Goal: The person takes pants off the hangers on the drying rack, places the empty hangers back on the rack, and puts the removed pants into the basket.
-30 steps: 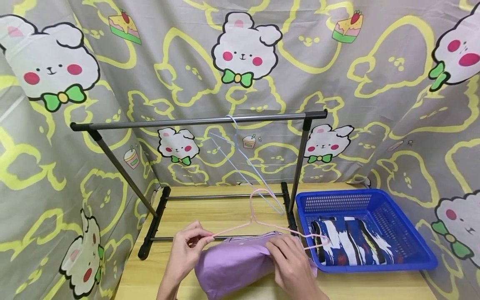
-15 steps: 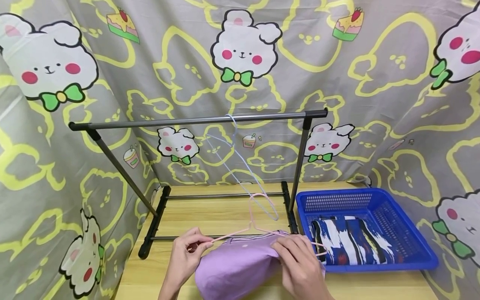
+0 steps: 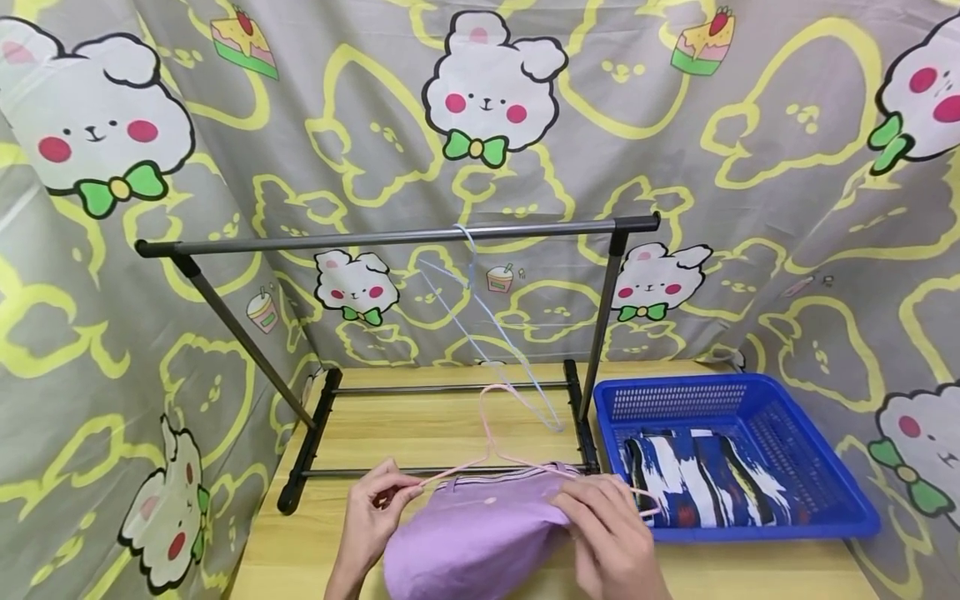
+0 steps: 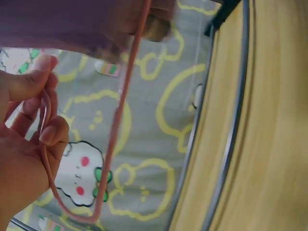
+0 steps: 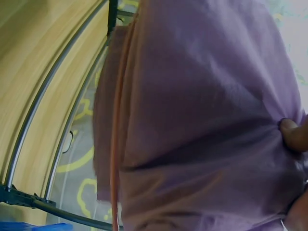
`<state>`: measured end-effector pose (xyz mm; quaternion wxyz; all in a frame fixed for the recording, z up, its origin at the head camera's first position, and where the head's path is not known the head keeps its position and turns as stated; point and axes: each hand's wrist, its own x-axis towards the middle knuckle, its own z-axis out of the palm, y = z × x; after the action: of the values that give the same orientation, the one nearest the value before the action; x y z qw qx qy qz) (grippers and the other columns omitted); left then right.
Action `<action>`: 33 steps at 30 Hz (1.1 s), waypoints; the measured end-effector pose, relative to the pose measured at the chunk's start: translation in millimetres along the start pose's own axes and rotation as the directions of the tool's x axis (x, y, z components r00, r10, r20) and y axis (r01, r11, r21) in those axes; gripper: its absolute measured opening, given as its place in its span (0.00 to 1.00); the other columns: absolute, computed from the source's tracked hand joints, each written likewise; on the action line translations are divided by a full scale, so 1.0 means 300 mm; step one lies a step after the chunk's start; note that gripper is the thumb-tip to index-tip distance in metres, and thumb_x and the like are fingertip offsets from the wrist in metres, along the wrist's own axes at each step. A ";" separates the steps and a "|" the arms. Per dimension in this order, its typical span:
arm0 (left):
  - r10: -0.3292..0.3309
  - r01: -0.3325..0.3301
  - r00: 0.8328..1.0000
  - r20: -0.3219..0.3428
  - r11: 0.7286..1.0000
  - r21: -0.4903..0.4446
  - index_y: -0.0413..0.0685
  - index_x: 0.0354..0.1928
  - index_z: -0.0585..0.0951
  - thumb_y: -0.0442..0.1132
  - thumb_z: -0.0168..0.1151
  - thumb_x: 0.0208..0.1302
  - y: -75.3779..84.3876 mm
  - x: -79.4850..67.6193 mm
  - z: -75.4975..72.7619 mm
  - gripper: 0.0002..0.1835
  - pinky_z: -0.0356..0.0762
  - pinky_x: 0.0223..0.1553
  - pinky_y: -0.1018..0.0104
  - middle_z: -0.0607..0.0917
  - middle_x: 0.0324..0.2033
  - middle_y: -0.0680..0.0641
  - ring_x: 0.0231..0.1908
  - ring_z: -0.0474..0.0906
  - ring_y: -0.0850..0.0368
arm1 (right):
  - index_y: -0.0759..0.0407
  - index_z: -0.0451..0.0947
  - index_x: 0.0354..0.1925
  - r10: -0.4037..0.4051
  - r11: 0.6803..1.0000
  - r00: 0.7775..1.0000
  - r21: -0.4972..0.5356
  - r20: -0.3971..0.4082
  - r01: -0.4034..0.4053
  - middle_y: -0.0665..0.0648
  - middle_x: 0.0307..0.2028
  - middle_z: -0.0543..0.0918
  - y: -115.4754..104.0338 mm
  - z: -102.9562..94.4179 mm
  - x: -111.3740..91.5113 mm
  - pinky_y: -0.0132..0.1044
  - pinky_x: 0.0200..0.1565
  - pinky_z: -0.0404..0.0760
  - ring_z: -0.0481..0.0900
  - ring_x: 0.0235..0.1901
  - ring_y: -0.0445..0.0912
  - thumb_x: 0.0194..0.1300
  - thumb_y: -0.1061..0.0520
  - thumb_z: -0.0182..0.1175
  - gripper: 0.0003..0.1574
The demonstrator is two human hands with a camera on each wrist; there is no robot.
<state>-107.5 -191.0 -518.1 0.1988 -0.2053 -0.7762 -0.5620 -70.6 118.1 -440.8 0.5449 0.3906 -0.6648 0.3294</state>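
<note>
A pink clothes hanger [image 3: 489,429] is held up over the table, its hook towards the rack. My left hand [image 3: 375,508] grips its left end; in the left wrist view the fingers [image 4: 57,130] curl round the pink wire. A purple cloth garment [image 3: 472,537] hangs below the hanger's shoulders and overlaps them. My right hand [image 3: 611,529] pinches the garment near the hanger's right side. In the right wrist view the garment [image 5: 202,110] is bunched towards the thumb [image 5: 293,134], and the pink wire runs along its edge. The garment's exact kind is hidden by its folds.
Behind the hands stands a black metal rack [image 3: 337,243] with a light blue hanger [image 3: 495,325] on its top bar. At right, a blue plastic basket [image 3: 810,442] holds a folded patterned cloth [image 3: 697,479]. Printed curtains [image 3: 300,150] enclose the wooden table [image 3: 262,554].
The pink hanger's hook has shifted left and tilted. My right hand has moved slightly right with the garment's edge, while my left hand keeps its grip on the hanger.
</note>
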 end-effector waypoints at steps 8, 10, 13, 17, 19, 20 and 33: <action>-0.011 0.011 0.998 -0.068 1.000 0.003 0.44 0.33 0.89 0.19 0.73 0.53 -0.025 -0.012 -0.017 0.12 0.61 0.13 0.71 0.72 0.22 0.50 0.18 0.64 0.63 | 0.76 0.84 0.33 0.055 0.997 0.995 0.064 -0.087 -0.049 0.70 0.31 0.84 0.033 -0.062 0.040 0.38 0.57 0.76 0.79 0.32 0.60 0.72 0.67 0.56 0.15; -0.026 0.027 0.997 -0.079 1.000 0.014 0.45 0.33 0.89 0.20 0.74 0.53 -0.025 -0.016 -0.027 0.12 0.62 0.13 0.72 0.73 0.22 0.50 0.18 0.65 0.63 | 0.75 0.85 0.32 0.055 0.998 0.996 0.039 -0.075 -0.052 0.70 0.30 0.84 0.039 -0.073 0.034 0.38 0.59 0.75 0.79 0.33 0.60 0.73 0.66 0.55 0.16; -0.074 0.079 0.992 -0.101 0.996 0.043 0.48 0.32 0.89 0.20 0.74 0.52 -0.020 -0.025 -0.053 0.13 0.64 0.14 0.73 0.74 0.23 0.51 0.19 0.67 0.63 | 0.75 0.84 0.32 0.045 0.999 0.997 -0.007 -0.065 -0.045 0.69 0.30 0.84 0.051 -0.085 0.017 0.37 0.62 0.73 0.78 0.32 0.60 0.72 0.66 0.53 0.17; -0.142 0.156 0.978 -0.153 0.984 0.089 0.49 0.29 0.89 0.19 0.75 0.50 -0.009 -0.041 -0.099 0.15 0.66 0.15 0.74 0.75 0.23 0.52 0.20 0.69 0.65 | 0.74 0.84 0.31 0.059 0.996 0.996 -0.068 -0.062 -0.063 0.68 0.29 0.84 0.066 -0.102 -0.013 0.36 0.61 0.73 0.78 0.32 0.60 0.72 0.66 0.53 0.17; -0.167 0.189 0.968 -0.185 0.976 0.108 0.48 0.29 0.89 0.19 0.75 0.49 -0.005 -0.047 -0.123 0.14 0.65 0.14 0.75 0.75 0.23 0.51 0.19 0.69 0.65 | 0.74 0.84 0.31 0.075 0.992 0.995 -0.093 -0.058 -0.081 0.68 0.29 0.84 0.071 -0.110 -0.027 0.36 0.60 0.73 0.78 0.32 0.60 0.73 0.65 0.53 0.18; -0.181 0.205 0.963 -0.201 0.973 0.109 0.47 0.29 0.89 0.19 0.75 0.50 -0.002 -0.048 -0.135 0.14 0.65 0.14 0.74 0.75 0.23 0.51 0.19 0.69 0.65 | 0.74 0.84 0.31 0.086 0.990 0.995 -0.105 -0.053 -0.091 0.68 0.29 0.84 0.072 -0.114 -0.033 0.36 0.60 0.73 0.78 0.32 0.60 0.74 0.64 0.53 0.19; -0.230 0.350 0.866 -0.444 0.913 0.210 0.40 0.32 0.90 0.21 0.73 0.56 0.049 -0.038 -0.225 0.08 0.69 0.19 0.79 0.81 0.25 0.48 0.24 0.75 0.65 | 0.74 0.84 0.29 0.127 0.978 0.989 -0.160 -0.074 -0.137 0.67 0.29 0.84 0.079 -0.133 -0.039 0.36 0.57 0.72 0.76 0.31 0.60 0.74 0.62 0.53 0.20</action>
<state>-84.8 -252.3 -493.0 0.2970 0.0681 -0.8113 -0.4989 -71.7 166.0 -444.9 0.5730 0.2888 -0.6967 0.3209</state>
